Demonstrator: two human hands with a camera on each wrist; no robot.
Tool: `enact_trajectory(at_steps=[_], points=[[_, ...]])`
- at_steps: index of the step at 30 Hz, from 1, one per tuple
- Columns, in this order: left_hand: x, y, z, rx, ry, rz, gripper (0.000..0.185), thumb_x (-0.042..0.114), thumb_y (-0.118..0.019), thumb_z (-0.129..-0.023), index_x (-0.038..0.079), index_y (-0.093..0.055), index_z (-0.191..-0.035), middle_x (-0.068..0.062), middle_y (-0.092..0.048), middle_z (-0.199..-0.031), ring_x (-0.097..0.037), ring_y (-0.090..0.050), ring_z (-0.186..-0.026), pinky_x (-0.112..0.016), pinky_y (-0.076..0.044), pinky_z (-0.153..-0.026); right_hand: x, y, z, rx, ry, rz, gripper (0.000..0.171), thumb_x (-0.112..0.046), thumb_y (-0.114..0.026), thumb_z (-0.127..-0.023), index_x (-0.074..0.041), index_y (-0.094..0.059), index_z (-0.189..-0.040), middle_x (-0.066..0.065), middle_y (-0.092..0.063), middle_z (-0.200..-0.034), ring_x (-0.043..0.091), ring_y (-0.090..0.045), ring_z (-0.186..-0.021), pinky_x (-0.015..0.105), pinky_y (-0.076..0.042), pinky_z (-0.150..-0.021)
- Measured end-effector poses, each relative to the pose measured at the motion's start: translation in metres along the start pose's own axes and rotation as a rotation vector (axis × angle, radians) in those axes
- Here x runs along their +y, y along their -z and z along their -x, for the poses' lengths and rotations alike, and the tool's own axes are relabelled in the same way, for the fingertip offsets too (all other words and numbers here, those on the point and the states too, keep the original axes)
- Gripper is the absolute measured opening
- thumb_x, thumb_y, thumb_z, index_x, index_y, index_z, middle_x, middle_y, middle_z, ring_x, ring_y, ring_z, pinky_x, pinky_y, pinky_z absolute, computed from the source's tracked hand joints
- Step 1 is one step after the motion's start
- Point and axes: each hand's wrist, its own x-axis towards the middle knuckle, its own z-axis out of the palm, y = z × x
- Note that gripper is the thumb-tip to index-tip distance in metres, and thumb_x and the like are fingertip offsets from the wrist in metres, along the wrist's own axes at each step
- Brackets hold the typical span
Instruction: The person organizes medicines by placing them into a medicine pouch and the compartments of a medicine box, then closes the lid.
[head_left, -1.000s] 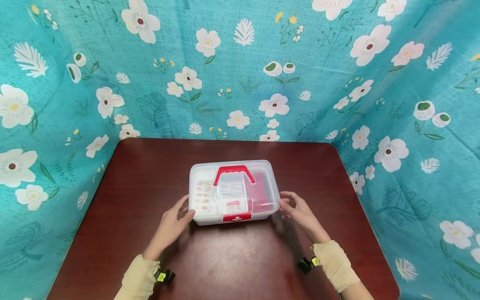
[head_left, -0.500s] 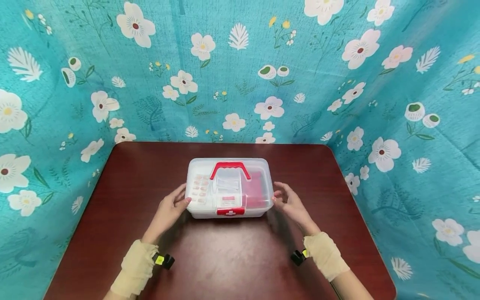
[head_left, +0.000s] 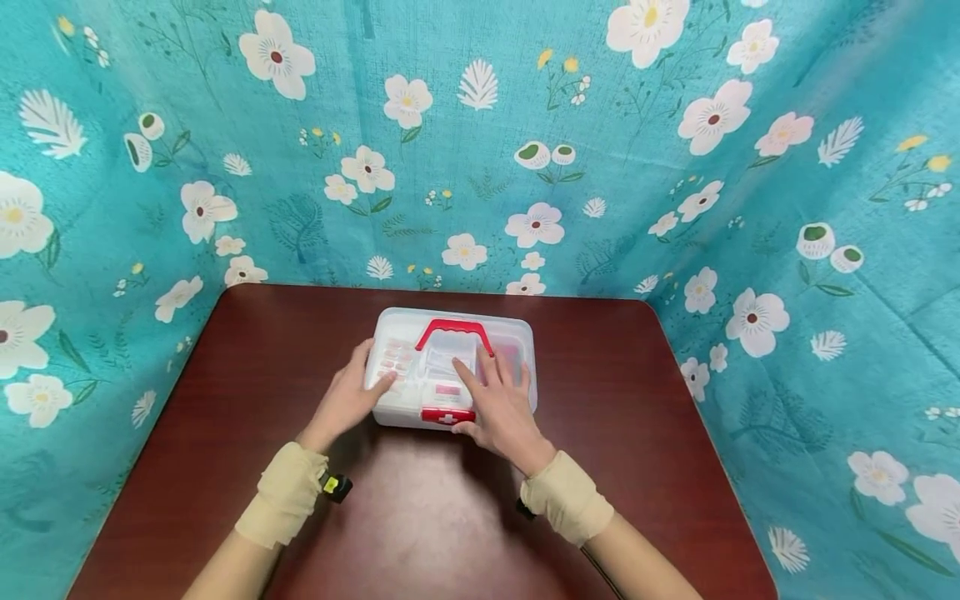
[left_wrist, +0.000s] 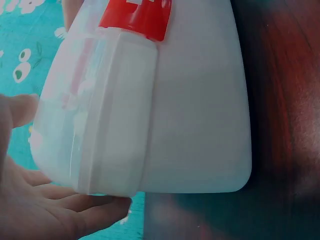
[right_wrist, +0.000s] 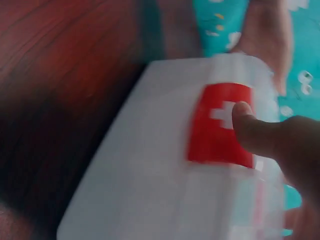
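A clear-lidded first aid box (head_left: 405,405) sits on the dark brown table (head_left: 420,517), contents showing through the lid. It has a red handle (head_left: 454,326) on top and a red latch (head_left: 438,414) with a white cross in front. My left hand (head_left: 347,403) rests against the box's left end; in the left wrist view its extended fingers (left_wrist: 95,212) lie along that end, thumb at the lid. My right hand (head_left: 504,415) spreads over the lid's right half. Its thumb (right_wrist: 255,131) lies over the latch in the blurred right wrist view.
A teal floral cloth (head_left: 480,125) hangs behind the table and along both sides. Cream wraps (head_left: 288,492) cover both wrists, each with a small black device (head_left: 338,487).
My right hand has left the box's right end and moved leftward onto the lid and latch. My left hand stays at the left end, its thumb further onto the lid.
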Motion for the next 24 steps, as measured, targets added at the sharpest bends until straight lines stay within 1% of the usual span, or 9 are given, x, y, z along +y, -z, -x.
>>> enact_trajectory(at_steps=[2,3,5,9,13,15,18,21,24], points=[[0.001,-0.002,0.0,-0.03,0.007,-0.05,0.081,0.035,-0.063,-0.096,0.008,-0.019,-0.158,-0.022,-0.045,-0.149,-0.037,-0.053,-0.123,-0.056,-0.045,-0.104,-0.003,-0.009,0.0,0.023,-0.001,0.083,0.109,-0.06,-0.084,-0.065,-0.028,-0.032,-0.156,0.017,-0.028,-0.162,0.039,-0.029,-0.147,0.071,-0.023,-0.111],[0.002,-0.002,0.001,-0.039,0.008,-0.062,0.083,0.035,-0.063,-0.096,0.008,-0.017,-0.159,-0.022,-0.044,-0.15,-0.037,-0.052,-0.123,-0.056,-0.044,-0.104,-0.003,-0.012,0.001,0.043,0.006,0.112,0.11,-0.06,-0.084,-0.065,-0.027,-0.032,-0.156,0.018,-0.029,-0.161,0.039,-0.03,-0.146,0.07,-0.023,-0.111],[0.003,-0.003,0.002,-0.036,0.016,-0.075,0.084,0.035,-0.063,-0.096,0.009,-0.016,-0.16,-0.022,-0.042,-0.152,-0.038,-0.052,-0.125,-0.057,-0.043,-0.105,-0.002,-0.018,0.002,0.091,0.033,0.148,0.11,-0.06,-0.084,-0.065,-0.026,-0.033,-0.156,0.02,-0.03,-0.161,0.038,-0.032,-0.146,0.069,-0.025,-0.111],[0.005,-0.003,0.004,-0.028,0.023,-0.093,0.085,0.035,-0.064,-0.095,0.01,-0.014,-0.16,-0.022,-0.041,-0.153,-0.038,-0.052,-0.128,-0.057,-0.043,-0.106,0.004,-0.024,0.001,0.145,0.082,0.18,0.109,-0.059,-0.084,-0.066,-0.024,-0.033,-0.156,0.021,-0.031,-0.16,0.038,-0.032,-0.146,0.068,-0.026,-0.111],[0.011,-0.003,0.004,-0.013,0.01,-0.087,0.086,0.036,-0.065,-0.095,0.009,-0.015,-0.16,-0.022,-0.042,-0.152,-0.038,-0.053,-0.127,-0.057,-0.043,-0.105,0.01,-0.02,-0.003,0.183,0.119,0.209,0.108,-0.058,-0.085,-0.065,-0.022,-0.035,-0.154,0.021,-0.033,-0.159,0.038,-0.033,-0.145,0.066,-0.026,-0.111],[0.012,-0.003,0.005,-0.013,0.017,-0.085,0.087,0.036,-0.065,-0.095,0.009,-0.015,-0.16,-0.022,-0.041,-0.153,-0.039,-0.053,-0.127,-0.057,-0.043,-0.105,0.012,-0.02,-0.004,0.202,0.134,0.217,0.108,-0.058,-0.085,-0.065,-0.022,-0.037,-0.154,0.021,-0.034,-0.158,0.038,-0.033,-0.145,0.065,-0.027,-0.112],[0.012,-0.002,0.007,-0.02,0.034,-0.082,0.088,0.037,-0.064,-0.095,0.008,-0.013,-0.16,-0.022,-0.039,-0.155,-0.039,-0.051,-0.129,-0.057,-0.043,-0.106,0.013,-0.023,-0.004,0.208,0.145,0.223,0.107,-0.057,-0.085,-0.065,-0.021,-0.037,-0.154,0.021,-0.034,-0.159,0.038,-0.033,-0.145,0.064,-0.027,-0.112],[0.01,-0.002,0.009,-0.051,0.067,-0.08,0.089,0.037,-0.064,-0.095,0.008,-0.011,-0.16,-0.022,-0.036,-0.157,-0.039,-0.048,-0.133,-0.057,-0.041,-0.108,0.011,-0.027,-0.002,0.196,0.157,0.224,0.106,-0.056,-0.084,-0.066,-0.02,-0.037,-0.154,0.022,-0.035,-0.157,0.039,-0.034,-0.144,0.064,-0.029,-0.111],[0.009,0.0,0.008,-0.061,0.078,-0.084,0.089,0.037,-0.064,-0.095,0.009,-0.011,-0.16,-0.021,-0.035,-0.157,-0.038,-0.047,-0.135,-0.057,-0.04,-0.109,0.01,-0.027,-0.002,0.19,0.159,0.22,0.105,-0.055,-0.084,-0.067,-0.019,-0.036,-0.154,0.023,-0.036,-0.156,0.04,-0.035,-0.143,0.063,-0.031,-0.11]])
